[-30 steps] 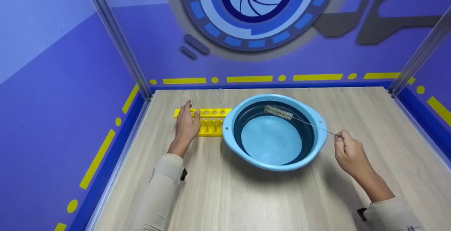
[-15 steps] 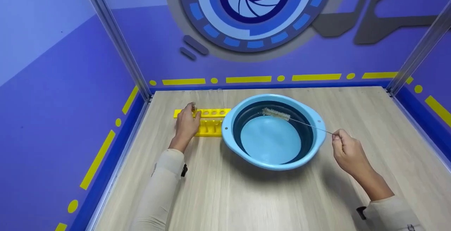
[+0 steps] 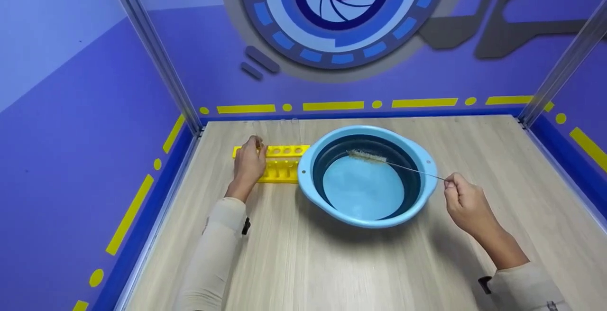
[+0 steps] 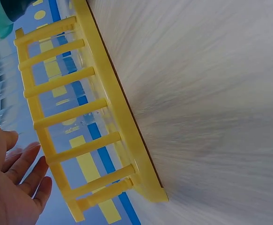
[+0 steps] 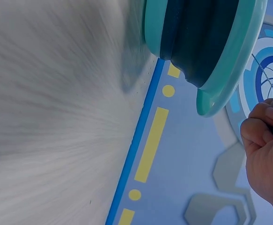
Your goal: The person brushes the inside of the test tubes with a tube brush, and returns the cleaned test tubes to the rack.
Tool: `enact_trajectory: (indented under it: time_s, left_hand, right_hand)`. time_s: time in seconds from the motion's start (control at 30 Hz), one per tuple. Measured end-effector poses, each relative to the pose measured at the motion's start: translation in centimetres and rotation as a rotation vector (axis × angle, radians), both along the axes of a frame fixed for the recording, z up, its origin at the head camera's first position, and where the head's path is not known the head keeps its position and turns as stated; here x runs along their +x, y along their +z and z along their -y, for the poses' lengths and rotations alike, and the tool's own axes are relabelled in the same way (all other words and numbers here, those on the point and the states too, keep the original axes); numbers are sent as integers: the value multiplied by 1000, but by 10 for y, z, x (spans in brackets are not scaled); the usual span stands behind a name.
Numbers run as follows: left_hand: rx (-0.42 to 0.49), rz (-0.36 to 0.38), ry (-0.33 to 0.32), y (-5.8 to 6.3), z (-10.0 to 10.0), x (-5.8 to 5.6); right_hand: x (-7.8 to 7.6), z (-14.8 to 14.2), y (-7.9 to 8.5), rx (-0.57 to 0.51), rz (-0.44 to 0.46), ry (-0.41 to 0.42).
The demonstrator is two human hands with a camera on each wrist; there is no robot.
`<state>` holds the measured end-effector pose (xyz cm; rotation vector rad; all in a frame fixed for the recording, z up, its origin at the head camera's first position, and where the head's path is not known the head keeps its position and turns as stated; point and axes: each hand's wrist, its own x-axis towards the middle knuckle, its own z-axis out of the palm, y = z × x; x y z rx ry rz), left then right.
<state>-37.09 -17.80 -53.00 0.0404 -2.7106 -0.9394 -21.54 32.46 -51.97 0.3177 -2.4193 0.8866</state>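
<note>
My right hand holds the wire handle of a test tube brush. Its bristle head hangs inside a blue collapsible basin; in the right wrist view, the curled fingers grip a dark handle end. Left of the basin stands a yellow test tube rack, with clear test tubes rising from it, faint against the background. Over the rack's left end, my left hand pinches a test tube between thumb and fingers, the contact partly hidden. The other fingers lie loosely bent beside the rack's top bar.
A light wood-grain table carries everything. Blue and purple panels with yellow marks enclose its back and sides, with metal posts at the corners. The basin stands against the rack's right end.
The left hand's fingers have drawn in from straight to a pinch at the test tube. The brush head has shifted slightly left and down in the basin.
</note>
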Motion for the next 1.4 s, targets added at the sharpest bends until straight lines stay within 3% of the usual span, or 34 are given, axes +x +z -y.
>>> enact_trajectory:
  time_s: [0.6, 1.0, 1.17, 1.4]
  left_hand:
    - [64, -207, -28, 26, -1, 10]
    - [85, -264, -11, 49, -3, 16]
    - [89, -293, -8, 57, -5, 23]
    - [60, -345, -40, 58, -8, 37]
  right_hand:
    - [-1, -1, -3, -3, -38, -8]
    - [0, -2, 1, -15, -45, -17]
    - [0, -2, 0, -25, -47, -20]
    - [3, -4, -2, -79, -59, 6]
